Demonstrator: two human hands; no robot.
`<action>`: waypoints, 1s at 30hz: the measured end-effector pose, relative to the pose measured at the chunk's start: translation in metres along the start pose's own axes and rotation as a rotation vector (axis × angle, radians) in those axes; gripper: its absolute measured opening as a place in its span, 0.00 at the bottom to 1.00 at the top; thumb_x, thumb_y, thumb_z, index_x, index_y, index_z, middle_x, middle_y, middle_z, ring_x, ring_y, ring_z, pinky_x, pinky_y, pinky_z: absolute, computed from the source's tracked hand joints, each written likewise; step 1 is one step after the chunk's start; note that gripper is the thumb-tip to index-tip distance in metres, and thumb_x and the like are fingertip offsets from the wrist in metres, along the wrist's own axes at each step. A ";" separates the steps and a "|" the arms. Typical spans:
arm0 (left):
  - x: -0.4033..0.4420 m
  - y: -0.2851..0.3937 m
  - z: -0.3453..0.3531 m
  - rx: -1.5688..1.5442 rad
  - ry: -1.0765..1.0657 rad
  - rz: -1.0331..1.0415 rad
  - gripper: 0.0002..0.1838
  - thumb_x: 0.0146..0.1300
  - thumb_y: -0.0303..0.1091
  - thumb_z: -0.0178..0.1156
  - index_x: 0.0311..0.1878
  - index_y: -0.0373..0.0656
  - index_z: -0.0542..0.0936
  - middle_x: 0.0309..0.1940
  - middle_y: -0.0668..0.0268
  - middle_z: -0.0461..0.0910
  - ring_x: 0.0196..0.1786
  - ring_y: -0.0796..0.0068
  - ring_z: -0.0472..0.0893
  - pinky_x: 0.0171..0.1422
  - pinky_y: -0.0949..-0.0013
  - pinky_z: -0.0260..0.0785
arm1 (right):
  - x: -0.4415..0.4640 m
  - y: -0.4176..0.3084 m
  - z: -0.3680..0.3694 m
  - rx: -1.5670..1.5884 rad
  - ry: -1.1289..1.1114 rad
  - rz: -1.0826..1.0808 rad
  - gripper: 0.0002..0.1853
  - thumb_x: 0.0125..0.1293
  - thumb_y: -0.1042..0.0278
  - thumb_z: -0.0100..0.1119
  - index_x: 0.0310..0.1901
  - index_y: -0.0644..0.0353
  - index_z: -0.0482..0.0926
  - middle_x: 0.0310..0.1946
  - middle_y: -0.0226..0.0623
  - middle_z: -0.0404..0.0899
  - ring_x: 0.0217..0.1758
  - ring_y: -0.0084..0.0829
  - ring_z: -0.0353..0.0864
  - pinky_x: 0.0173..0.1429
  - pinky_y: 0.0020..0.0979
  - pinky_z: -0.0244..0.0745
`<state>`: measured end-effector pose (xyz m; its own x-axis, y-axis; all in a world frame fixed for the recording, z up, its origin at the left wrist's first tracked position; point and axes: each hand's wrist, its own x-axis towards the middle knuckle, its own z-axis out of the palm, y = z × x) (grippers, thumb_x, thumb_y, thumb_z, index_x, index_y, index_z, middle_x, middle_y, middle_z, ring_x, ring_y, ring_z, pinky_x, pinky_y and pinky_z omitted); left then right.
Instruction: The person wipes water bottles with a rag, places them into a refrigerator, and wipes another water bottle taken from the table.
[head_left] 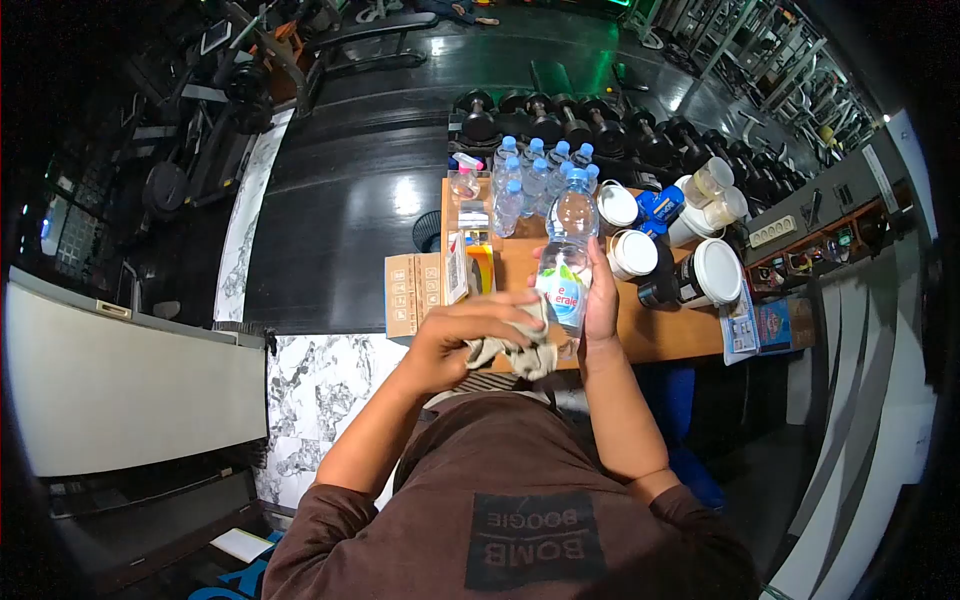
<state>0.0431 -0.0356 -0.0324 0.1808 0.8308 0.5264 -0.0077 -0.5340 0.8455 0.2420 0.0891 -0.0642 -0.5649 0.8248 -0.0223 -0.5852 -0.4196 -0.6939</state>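
Observation:
My right hand [600, 305] is wrapped round the side of a large clear water bottle [573, 218] with a blue cap and a green and white label. The bottle stands upright in front of my chest, over the near edge of the wooden desk [655, 330]. A crumpled beige cloth [530, 355] is gripped in my left hand [478, 325], close against the lower left side of the bottle. Where exactly the cloth touches the bottle is hidden by my fingers.
Several capped water bottles [510, 200] stand in a group behind. White-lidded tubs [717, 270] crowd the desk's right side. At the left are a spray bottle [465, 178] and a cardboard box [410, 290]. A dumbbell rack [600, 125] lies beyond the desk.

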 end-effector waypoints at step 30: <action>-0.002 -0.006 -0.022 0.222 0.407 0.023 0.12 0.66 0.20 0.68 0.51 0.39 0.92 0.60 0.54 0.90 0.73 0.50 0.82 0.79 0.52 0.71 | -0.009 0.009 -0.011 0.361 -0.169 0.193 0.33 0.81 0.37 0.52 0.66 0.62 0.77 0.59 0.51 0.85 0.49 0.44 0.92 0.48 0.46 0.93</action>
<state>0.0215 -0.0309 -0.0366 -0.2180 0.7886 0.5750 0.2116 -0.5370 0.8166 0.2482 0.0823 -0.0781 -0.7535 0.6574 0.0114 -0.6082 -0.6902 -0.3920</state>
